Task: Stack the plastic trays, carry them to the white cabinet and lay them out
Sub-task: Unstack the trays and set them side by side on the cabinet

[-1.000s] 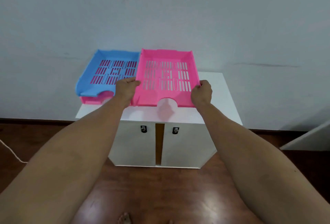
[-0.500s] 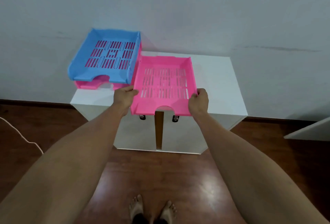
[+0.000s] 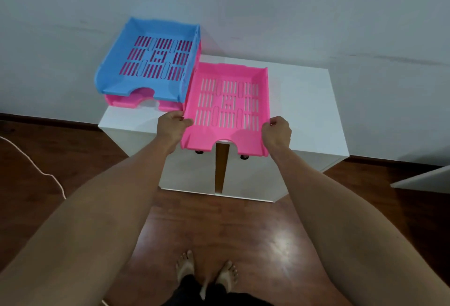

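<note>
A pink slotted plastic tray lies over the middle of the white cabinet top, its front edge overhanging the cabinet's front. My left hand grips its left side and my right hand grips its right side. To its left a blue tray sits stacked on another pink tray at the cabinet's back left corner, jutting past the left edge.
The cabinet has two white doors with a gap and small knobs. It stands against a grey wall. A white cable runs over the wooden floor at left. A white panel shows at far right. My bare feet are below.
The pink tray in both hands has come down and toward me onto the cabinet top, beside the blue stack. My view has tilted downward.
</note>
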